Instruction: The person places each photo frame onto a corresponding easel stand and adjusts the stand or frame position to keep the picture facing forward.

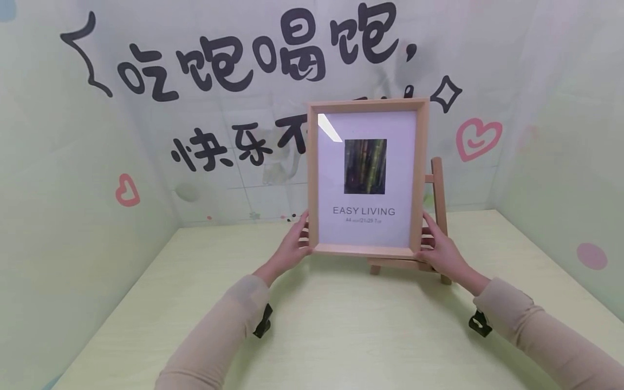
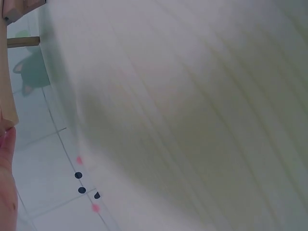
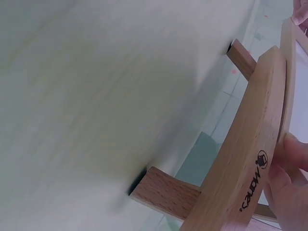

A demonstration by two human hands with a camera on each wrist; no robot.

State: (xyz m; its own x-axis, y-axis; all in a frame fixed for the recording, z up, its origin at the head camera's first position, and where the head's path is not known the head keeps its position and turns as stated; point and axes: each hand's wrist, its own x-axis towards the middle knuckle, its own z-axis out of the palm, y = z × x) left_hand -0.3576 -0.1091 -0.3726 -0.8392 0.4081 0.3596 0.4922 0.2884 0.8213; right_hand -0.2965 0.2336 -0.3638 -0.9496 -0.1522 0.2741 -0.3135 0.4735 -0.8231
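Note:
Both hands hold a light-wood picture frame (image 1: 365,233) upright, its glass covering a white sheet with a bamboo photo and "EASY LIVING". The left hand (image 1: 292,246) grips the lower left corner, and the right hand (image 1: 441,249) the lower right. Behind and to the right of the frame stands a wooden tabletop easel (image 1: 440,195), mostly hidden by it. Seen from the right wrist, the frame's bottom edge (image 3: 288,72) lies along the easel's printed ledge (image 3: 236,139); whether it bears on the ledge I cannot tell. At the left wrist view's edge, fingers (image 2: 6,149) meet the frame's corner (image 2: 8,113).
A pale wood-grain table (image 1: 341,325) lies under the arms. Behind it rises a wall (image 1: 234,195) with black lettering and pink hearts, with side walls left and right. Black straps or mounts (image 1: 263,322) hang below the wrists.

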